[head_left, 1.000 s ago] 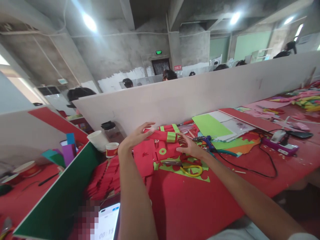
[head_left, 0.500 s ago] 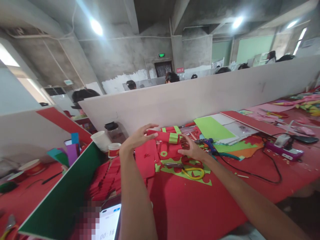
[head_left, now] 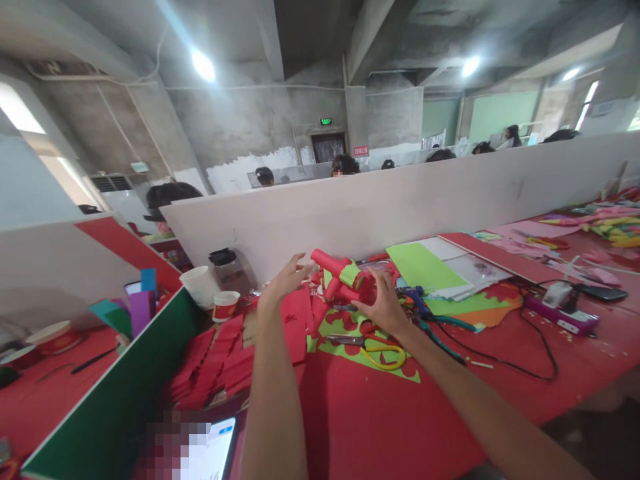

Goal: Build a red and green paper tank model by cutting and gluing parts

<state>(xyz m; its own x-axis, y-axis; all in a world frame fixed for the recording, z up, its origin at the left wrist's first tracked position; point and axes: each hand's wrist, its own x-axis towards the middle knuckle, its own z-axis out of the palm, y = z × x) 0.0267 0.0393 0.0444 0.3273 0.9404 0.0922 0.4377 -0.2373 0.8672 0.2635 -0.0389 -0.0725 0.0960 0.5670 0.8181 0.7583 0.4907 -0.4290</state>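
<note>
A red paper roll with a lime-green band point(head_left: 338, 268) lies tilted on a small pile of red rolls. My left hand point(head_left: 286, 279) is just left of its upper end, fingers spread, holding nothing. My right hand point(head_left: 383, 300) curves around the right side of the pile, thumb and fingers apart, at the banded end; whether it touches the roll is hard to tell. Yellow-handled scissors point(head_left: 383, 353) rest in front on a cut lime-green sheet point(head_left: 410, 375). Left of the pile lies a flat red paper piece with dark markings point(head_left: 294, 333).
Stacks of red paper pieces point(head_left: 205, 363) and a phone point(head_left: 213, 453) are at the left, beside a green board point(head_left: 120, 387). A paper cup point(head_left: 225, 306) stands behind. To the right are a blue glue gun point(head_left: 417, 300), green sheets point(head_left: 425, 267) and a purple power strip point(head_left: 563, 315).
The banded roll has gone from level between both hands to tilted on the pile. My left hand has let go and opened. The view has shifted slightly.
</note>
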